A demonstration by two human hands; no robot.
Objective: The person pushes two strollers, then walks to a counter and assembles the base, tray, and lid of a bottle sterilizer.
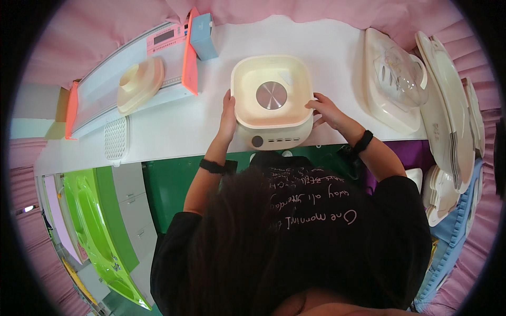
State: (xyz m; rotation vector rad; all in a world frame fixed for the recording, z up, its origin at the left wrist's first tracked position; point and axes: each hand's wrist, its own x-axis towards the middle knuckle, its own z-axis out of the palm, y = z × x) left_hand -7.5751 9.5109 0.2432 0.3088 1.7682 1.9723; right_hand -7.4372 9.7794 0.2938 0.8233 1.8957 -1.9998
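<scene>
A cream electric cooker stands on the white table in front of me. It has a rounded-square open basin with a round metal plate in its floor. On its front face, toward me, are a dark knob and a row of small buttons. My left hand grips the basin's left side, fingers along the wall. At the right side, my right hand has its thumb on the rim and its other fingers lower beside the wall. Both wrists wear black bands.
Left on the white table are a cream lid on an orange-ended stand, a perforated white rack and a blue box. To the right stand a clear dome cover on a cream tray and several upright cream panels. A green basin is lower left.
</scene>
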